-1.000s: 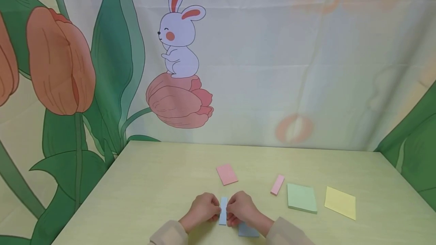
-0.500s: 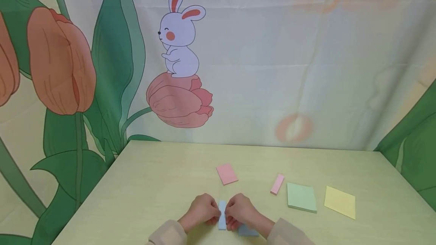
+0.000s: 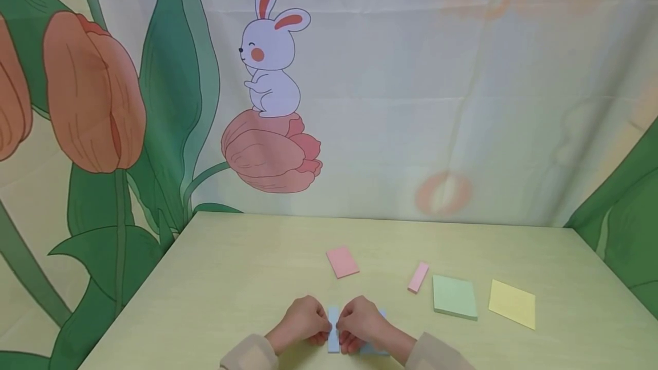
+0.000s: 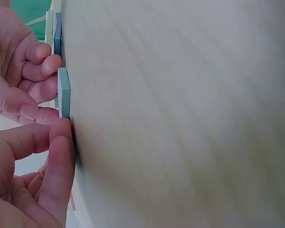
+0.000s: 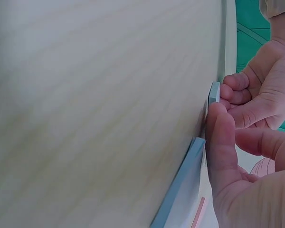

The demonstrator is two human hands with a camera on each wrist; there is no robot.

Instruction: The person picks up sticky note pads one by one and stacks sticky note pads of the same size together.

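Note:
A narrow light-blue sticky-note pad [image 3: 333,345] lies between the two hands near the front of the table. From its left side the left hand [image 3: 307,320] pinches it with thumb and fingertip. On the opposite side the right hand [image 3: 362,321] pinches it, the other fingers curled below. A wider blue sticky-note pad [image 3: 375,351] lies under the right wrist, partly covered by it. In the left wrist view the narrow pad's edge [image 4: 64,92] shows beyond the left fingertips. The right wrist view has the wider pad [image 5: 180,185] beside the right fingers, apart from the narrow one.
Beyond the hands lies a pink square pad [image 3: 342,262]. Farther right are a narrow pink pad [image 3: 418,277], a thick green pad [image 3: 454,297] and a yellow square pad [image 3: 512,304]. A printed curtain [image 3: 380,130] hangs behind the table [image 3: 231,267].
Both hands have drawn the narrow blue pad a little toward the person and slightly left, keeping their hold. More of the wider blue pad shows above the right wrist. The other pads stay put.

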